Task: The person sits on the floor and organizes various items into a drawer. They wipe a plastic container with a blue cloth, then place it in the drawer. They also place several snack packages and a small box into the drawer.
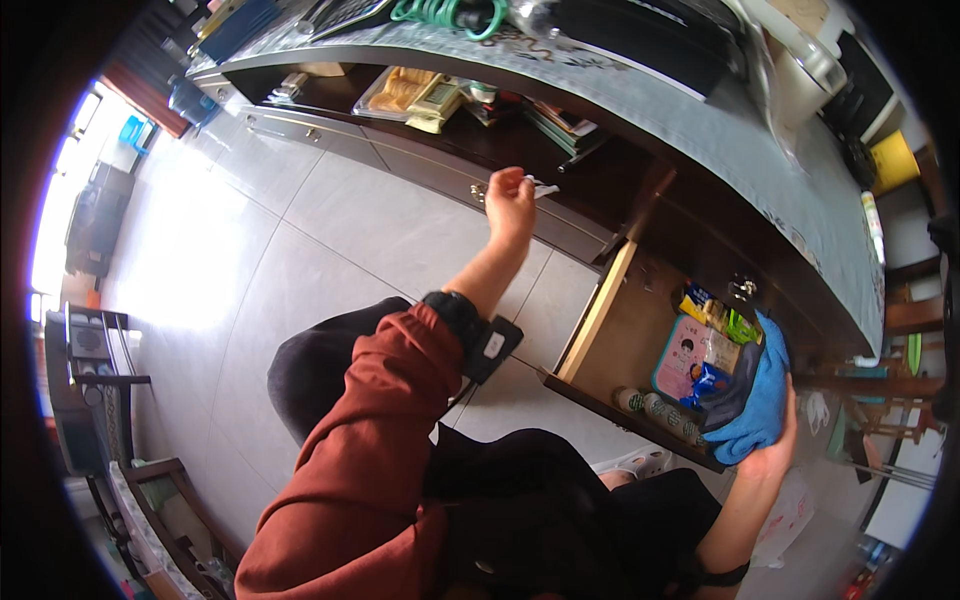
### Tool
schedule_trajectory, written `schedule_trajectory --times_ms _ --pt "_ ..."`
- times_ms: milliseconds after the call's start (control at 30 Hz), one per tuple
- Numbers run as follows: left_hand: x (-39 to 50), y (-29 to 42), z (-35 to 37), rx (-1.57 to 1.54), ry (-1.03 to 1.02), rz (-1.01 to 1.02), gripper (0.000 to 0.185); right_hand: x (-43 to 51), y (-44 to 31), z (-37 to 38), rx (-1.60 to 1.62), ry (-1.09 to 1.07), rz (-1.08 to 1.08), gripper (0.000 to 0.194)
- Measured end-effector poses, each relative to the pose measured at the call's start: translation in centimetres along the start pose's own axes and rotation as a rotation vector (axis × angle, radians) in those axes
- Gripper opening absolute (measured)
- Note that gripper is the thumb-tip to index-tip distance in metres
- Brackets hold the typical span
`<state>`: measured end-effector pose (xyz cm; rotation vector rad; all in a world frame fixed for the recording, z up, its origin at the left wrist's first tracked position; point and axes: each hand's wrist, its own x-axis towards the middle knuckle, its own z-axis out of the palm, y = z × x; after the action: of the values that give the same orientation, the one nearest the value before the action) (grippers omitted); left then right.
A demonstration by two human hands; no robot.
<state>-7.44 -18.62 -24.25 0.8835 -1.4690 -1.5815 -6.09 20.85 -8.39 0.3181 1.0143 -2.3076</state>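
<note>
My left hand (511, 206) pinches a small white scrap (546, 190), perhaps paper or tissue, in front of the cabinet's open shelf (495, 154). My right hand (771, 456) holds a blue cloth (759, 412) with a dark grey part (731, 397) at the right side of a pulled-out drawer (600, 330). The cloth covers part of the drawer's contents and most of my right fingers. Inside the drawer lie a pink tin or box lid (679, 356) with a drawn figure, a blue packet (705, 382), a green packet (741, 328) and several small round containers (654, 407).
On the shelf are a tray of yellowish food (400, 90), small packs (436, 101) and stacked books (562, 124). A cloth-covered tabletop (720, 142) overhangs it, bearing a green coiled cable (450, 13). Wooden furniture (176, 495) stands at lower left, and a plastic bag (784, 517) lies at right.
</note>
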Motion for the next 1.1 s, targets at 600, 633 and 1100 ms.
schedule_trajectory --times_ms 600,633,1100 --pt "17.1 -2.1 -8.7 0.188 0.397 -0.040 0.032 5.3 2.8 2.9 -0.184 0.349 0.033 0.047" --pt "18.1 -1.8 -8.7 0.180 0.391 -0.064 0.034 5.4 2.9 3.1 -0.183 0.359 0.028 0.047" --pt "20.8 1.9 -8.8 -0.474 0.281 -0.382 0.015 5.5 3.2 3.8 -0.267 0.424 -0.009 0.051"
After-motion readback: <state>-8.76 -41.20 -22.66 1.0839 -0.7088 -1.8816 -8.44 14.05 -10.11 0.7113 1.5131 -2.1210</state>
